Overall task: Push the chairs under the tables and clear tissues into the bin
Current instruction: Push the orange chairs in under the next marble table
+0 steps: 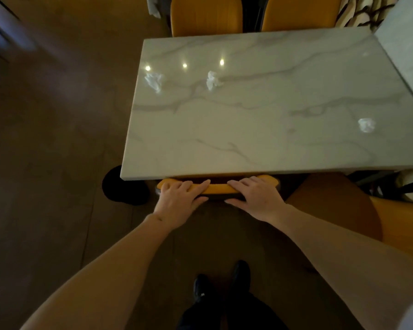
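Scene: I look down on a marble-topped table [260,120] with both hands set on the backrest of a yellow chair [218,188], which stands tucked against the table's near edge, its seat hidden beneath the top.
Left hand: my left hand [180,198] is closed over the top rail near its left end, fingers draped forward, thumb behind.
Right hand: my right hand [256,197] grips the same rail further right, fingers curled over the front edge.
How the chair handles: I judge it stiff and moderately heavy, likely to slide on the smooth floor [57,151] rather than tip, if I push low and level; the padded rail gives a sure, non-slippery hold, best taken at both ends as here.
Other chairs: a second yellow chair [343,210] stands out from the table on my right, not yet pushed in; two more [205,15] sit at the far side.
Tissues: three crumpled tissues lie on the top, far-left [153,81], far-centre [212,79] and near the right edge [366,125]; light, soft, easily pinched up with the fingertips.
Bin: a dark round shape [124,186] beside the table's near-left corner may be the bin; I cannot tell.
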